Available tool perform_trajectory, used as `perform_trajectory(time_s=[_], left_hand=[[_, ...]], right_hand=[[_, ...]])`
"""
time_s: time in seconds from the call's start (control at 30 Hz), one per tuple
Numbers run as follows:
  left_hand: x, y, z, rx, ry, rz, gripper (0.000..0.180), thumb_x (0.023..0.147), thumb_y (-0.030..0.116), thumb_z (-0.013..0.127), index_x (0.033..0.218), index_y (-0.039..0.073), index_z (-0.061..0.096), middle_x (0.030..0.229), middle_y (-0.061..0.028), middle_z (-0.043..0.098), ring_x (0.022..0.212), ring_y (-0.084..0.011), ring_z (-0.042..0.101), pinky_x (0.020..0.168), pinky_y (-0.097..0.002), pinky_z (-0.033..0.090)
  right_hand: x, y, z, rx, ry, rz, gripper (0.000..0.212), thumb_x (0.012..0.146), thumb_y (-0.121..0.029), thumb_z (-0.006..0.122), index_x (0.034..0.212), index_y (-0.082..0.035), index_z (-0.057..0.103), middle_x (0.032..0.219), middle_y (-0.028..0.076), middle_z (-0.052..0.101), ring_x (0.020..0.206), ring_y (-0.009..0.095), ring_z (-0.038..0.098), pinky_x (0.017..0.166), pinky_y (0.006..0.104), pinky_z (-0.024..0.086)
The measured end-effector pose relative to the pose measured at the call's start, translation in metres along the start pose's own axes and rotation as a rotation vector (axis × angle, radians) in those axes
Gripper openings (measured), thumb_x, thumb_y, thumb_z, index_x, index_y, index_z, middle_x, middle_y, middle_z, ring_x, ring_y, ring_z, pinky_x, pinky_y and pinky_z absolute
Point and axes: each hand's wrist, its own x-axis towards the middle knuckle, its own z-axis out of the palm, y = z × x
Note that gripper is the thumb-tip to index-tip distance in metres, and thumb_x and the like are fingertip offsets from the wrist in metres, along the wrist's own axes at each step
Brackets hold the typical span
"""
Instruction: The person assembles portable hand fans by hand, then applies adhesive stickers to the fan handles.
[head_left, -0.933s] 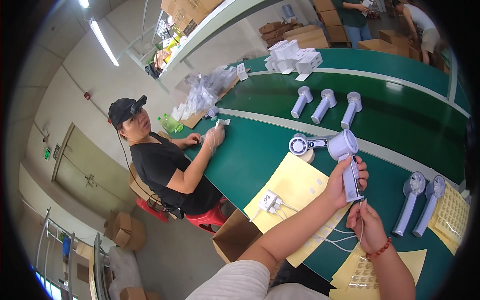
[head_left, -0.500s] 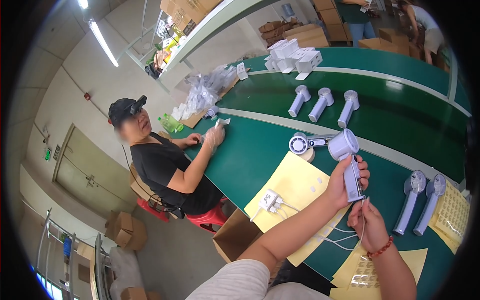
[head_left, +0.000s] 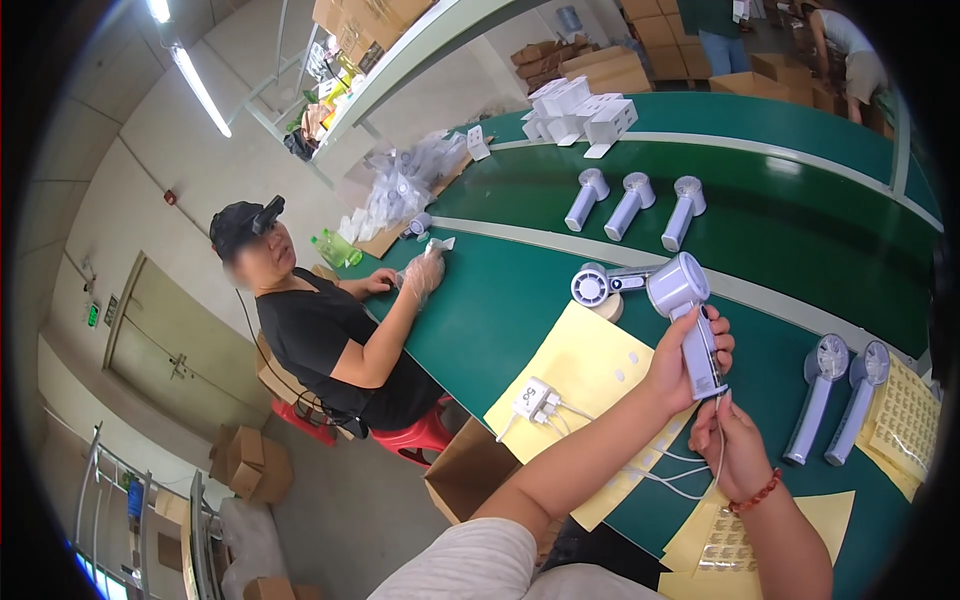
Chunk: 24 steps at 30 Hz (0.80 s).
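A lavender handheld fan (head_left: 679,284) is held up by my left hand (head_left: 683,352), its fingers wrapped round the handle. Below the handle's bottom end, my right hand (head_left: 730,445) pinches a white charging cable (head_left: 719,455) at its plug. The plug meets the base of the fan; whether it is fully seated I cannot tell. The cable loops back to a white charger block (head_left: 537,400) on a yellow sheet (head_left: 550,362). Just beyond the held fan, another lavender fan (head_left: 592,287) lies on the table against a round roll (head_left: 612,308).
Two fans (head_left: 822,400) lie at the right beside sticker sheets (head_left: 903,425). Three fans (head_left: 627,208) rest on the dark green belt (head_left: 770,215), with white boxes (head_left: 590,115) behind. At the left, a co-worker (head_left: 330,310) in a plastic glove sits at the green table (head_left: 470,290).
The view has shifted slightly. My right hand has come up a little, bringing the cable plug against the base of the fan. My left hand keeps its hold.
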Motion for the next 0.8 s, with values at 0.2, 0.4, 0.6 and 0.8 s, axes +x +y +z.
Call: perform_trajectory(time_s=[0.2, 0.4, 0.6, 0.8], left_hand=[[-0.005, 0.004, 0.004, 0.120, -0.086, -0.023, 0.024, 0.084, 0.029, 0.057, 0.094, 0.010, 0.046, 0.082, -0.0004, 0.041, 0.072, -0.0104, 0.042, 0.061, -0.0233, 0.042], [-0.003, 0.004, 0.009, 0.113, -0.235, -0.184, 0.028, 0.079, 0.027, 0.063, 0.092, 0.011, 0.044, 0.080, 0.0011, 0.036, 0.070, -0.0090, 0.037, 0.060, -0.0219, 0.039], [-0.012, 0.021, 0.015, 0.100, -0.386, -0.280, 0.031, 0.078, 0.024, 0.066, 0.093, 0.010, 0.043, 0.081, 0.0010, 0.035, 0.071, -0.0084, 0.036, 0.060, -0.0213, 0.038], [-0.004, 0.010, 0.020, 0.156, -0.340, -0.148, 0.030, 0.079, 0.022, 0.064, 0.098, 0.010, 0.044, 0.082, 0.0000, 0.036, 0.073, -0.0100, 0.037, 0.061, -0.0226, 0.037]], right_hand=[[-0.003, 0.005, 0.004, 0.046, -0.028, 0.044, 0.038, 0.097, -0.032, 0.031, 0.082, -0.003, 0.049, 0.066, 0.004, 0.048, 0.062, 0.014, 0.046, 0.065, 0.0264, 0.039], [-0.013, 0.001, 0.011, 0.113, -0.015, 0.056, 0.032, 0.096, -0.029, 0.036, 0.082, -0.004, 0.051, 0.067, 0.003, 0.049, 0.063, 0.014, 0.047, 0.066, 0.0265, 0.039], [-0.005, 0.008, 0.017, -0.097, -0.175, 0.069, 0.030, 0.096, -0.028, 0.037, 0.085, -0.003, 0.050, 0.076, 0.002, 0.047, 0.066, 0.011, 0.044, 0.069, 0.0249, 0.039], [-0.005, 0.002, 0.006, -0.089, -0.172, 0.024, 0.037, 0.096, -0.033, 0.033, 0.087, -0.002, 0.051, 0.077, 0.002, 0.047, 0.068, 0.011, 0.044, 0.067, 0.0244, 0.038]])
